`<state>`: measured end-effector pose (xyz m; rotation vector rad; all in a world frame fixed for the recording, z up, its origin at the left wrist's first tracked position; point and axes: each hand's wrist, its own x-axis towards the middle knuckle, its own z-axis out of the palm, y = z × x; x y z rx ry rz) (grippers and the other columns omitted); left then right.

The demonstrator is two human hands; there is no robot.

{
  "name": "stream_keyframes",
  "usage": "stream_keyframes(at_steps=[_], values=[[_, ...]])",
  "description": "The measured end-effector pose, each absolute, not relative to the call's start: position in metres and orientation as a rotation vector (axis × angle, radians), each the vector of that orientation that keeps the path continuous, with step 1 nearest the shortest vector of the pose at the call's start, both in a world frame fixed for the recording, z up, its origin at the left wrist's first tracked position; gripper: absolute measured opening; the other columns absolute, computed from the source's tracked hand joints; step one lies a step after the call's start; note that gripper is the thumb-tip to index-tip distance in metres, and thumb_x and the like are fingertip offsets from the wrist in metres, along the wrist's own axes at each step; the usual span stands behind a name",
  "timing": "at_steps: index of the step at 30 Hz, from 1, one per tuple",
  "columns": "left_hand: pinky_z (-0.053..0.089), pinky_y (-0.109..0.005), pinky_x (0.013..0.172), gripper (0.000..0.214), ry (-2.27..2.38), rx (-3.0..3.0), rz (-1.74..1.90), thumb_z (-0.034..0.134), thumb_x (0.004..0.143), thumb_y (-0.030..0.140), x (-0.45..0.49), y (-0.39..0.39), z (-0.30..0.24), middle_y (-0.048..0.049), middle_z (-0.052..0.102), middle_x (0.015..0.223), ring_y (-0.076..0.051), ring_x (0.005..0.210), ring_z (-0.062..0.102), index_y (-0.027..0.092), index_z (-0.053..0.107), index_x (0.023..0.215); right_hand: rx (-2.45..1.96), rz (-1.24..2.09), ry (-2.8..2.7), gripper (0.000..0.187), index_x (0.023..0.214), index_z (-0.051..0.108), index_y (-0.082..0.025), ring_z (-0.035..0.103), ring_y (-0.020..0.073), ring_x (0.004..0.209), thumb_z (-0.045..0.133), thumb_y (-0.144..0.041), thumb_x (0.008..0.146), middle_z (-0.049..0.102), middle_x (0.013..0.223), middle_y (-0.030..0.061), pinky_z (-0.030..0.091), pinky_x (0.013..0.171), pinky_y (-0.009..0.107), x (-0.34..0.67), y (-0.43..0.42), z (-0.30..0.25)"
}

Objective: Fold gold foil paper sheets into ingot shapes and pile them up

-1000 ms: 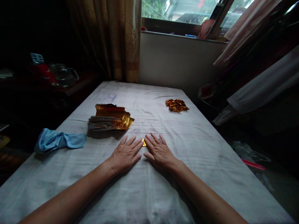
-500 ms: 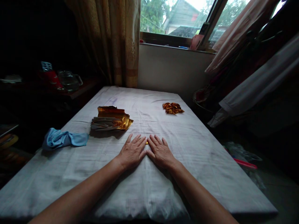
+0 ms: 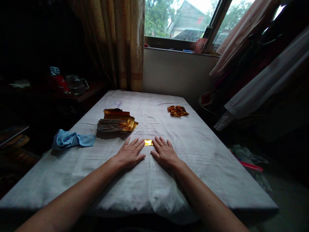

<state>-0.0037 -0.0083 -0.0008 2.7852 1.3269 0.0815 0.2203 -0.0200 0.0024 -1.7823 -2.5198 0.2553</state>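
Note:
A small shiny strip of gold foil paper [image 3: 148, 142] lies flat on the white cloth, its middle showing between my hands. My left hand [image 3: 130, 153] rests palm down with fingers stretched, the fingertips over the strip's left end. Across from it my right hand [image 3: 165, 151] also lies flat, fingertips at the strip's right end. Neither hand grips anything. Beyond my left hand is a stack of gold foil sheets [image 3: 118, 121] with grey backs. A small heap of folded gold foil pieces [image 3: 178, 111] sits farther off on the right.
A light blue cloth [image 3: 72, 140] lies crumpled at the left table edge. White cloth [image 3: 207, 180] covers the table. On a dark side table stand a glass jug [image 3: 76, 85] and a red container [image 3: 60, 83]. Clothes [image 3: 263, 80] hang at the right, beside the window.
My hands have slid apart, the left one farther, uncovering more of the gold strip between them. The view has shifted slightly. The stack and the heap stay where they were.

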Motion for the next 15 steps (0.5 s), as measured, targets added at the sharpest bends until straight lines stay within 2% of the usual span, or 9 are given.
stream_keyframes(at_steps=[5,8,15], values=[[0.013,-0.059,0.119,0.059,1.345,2.765,0.064,0.036,0.1,0.054,-0.011,-0.008,0.004,-0.0083,0.044,0.155,-0.032,0.146,0.034,0.025,0.04,0.151,-1.81,0.276,-2.528,0.061,0.154,0.036,-0.019,0.021,0.0304,0.151,0.039,-0.048,0.1,0.024,0.163,0.0129,0.017,0.119,0.055,0.22,-0.018,0.002],[0.015,-0.06,0.119,0.053,1.359,2.79,0.085,0.037,0.1,0.051,-0.009,-0.006,0.007,-0.0087,0.049,0.151,-0.032,0.145,0.036,0.026,0.047,0.146,-1.791,0.239,-2.511,0.063,0.154,0.035,-0.018,0.02,0.0311,0.151,0.042,-0.048,0.1,0.023,0.163,0.0154,0.017,0.119,0.055,0.213,-0.016,0.002],[0.017,-0.06,0.118,0.048,1.408,2.884,0.221,0.039,0.101,0.05,-0.005,-0.006,0.001,-0.011,0.052,0.148,-0.032,0.141,0.04,0.026,0.053,0.14,-1.707,0.261,-2.554,0.058,0.153,0.038,-0.027,0.017,0.032,0.152,0.037,-0.052,0.102,0.023,0.163,0.0147,0.016,0.118,0.056,0.197,-0.013,0.003]])
